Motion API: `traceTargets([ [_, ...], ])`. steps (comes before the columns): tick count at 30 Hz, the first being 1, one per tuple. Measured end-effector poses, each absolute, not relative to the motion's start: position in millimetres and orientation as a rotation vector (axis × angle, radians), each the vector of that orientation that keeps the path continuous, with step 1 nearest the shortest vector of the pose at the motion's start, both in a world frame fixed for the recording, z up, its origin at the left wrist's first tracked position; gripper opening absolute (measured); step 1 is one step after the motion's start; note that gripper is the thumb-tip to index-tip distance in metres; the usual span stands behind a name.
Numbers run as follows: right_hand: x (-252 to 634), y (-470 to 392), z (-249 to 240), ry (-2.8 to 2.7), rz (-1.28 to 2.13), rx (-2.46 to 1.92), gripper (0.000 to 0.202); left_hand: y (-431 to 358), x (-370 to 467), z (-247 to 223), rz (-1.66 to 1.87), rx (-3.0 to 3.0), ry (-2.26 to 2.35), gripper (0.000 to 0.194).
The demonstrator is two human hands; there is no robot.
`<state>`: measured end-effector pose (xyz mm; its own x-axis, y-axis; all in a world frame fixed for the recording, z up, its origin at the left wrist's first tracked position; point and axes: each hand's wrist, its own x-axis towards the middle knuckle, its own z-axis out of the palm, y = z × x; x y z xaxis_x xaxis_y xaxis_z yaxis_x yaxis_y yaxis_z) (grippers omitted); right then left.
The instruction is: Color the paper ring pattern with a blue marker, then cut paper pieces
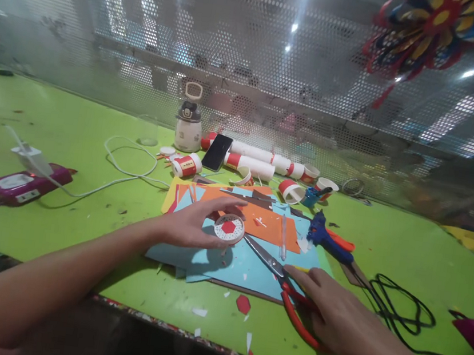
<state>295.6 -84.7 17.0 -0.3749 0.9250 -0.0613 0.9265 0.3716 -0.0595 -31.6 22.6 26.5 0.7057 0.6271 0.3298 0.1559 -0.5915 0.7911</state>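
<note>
My left hand [197, 221] holds a small round white piece [229, 228] with a red hexagon at its centre, pinched between thumb and fingers above the blue paper [235, 263]. My right hand [328, 309] is at the red-handled scissors [268, 256], its fingers partly hidden around the handles. The scissor tips point at the round piece's right edge. Orange paper [267, 227] lies on top of the blue sheets. A red hexagon [243, 304] and white paper scraps lie near the table's front edge.
A blue glue gun [328, 240] with a black cord lies right of the papers. Behind are paper cups [186, 165], a phone [217, 152], a bottle [188, 131] and white-red tubes [251, 166]. A purple power strip [24, 183] with a white cable sits left on the green table [88, 124].
</note>
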Motion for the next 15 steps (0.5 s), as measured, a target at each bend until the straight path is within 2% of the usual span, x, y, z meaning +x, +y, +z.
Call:
traceTargets([
  [4,295.5,-77.8,13.3,2.463,-0.204,1.776,0.074,22.9,-34.6,32.0,0.796,2.176,0.575,0.074],
  [9,287.6,-74.5,18.3,2.411,-0.219,1.825,0.046,22.6,-38.4,37.7,0.811,2.215,0.514,0.074],
  [15,296.2,-78.3,20.3,2.481,-0.223,1.849,0.047,24.0,-41.3,40.9,0.805,2.149,0.504,0.076],
])
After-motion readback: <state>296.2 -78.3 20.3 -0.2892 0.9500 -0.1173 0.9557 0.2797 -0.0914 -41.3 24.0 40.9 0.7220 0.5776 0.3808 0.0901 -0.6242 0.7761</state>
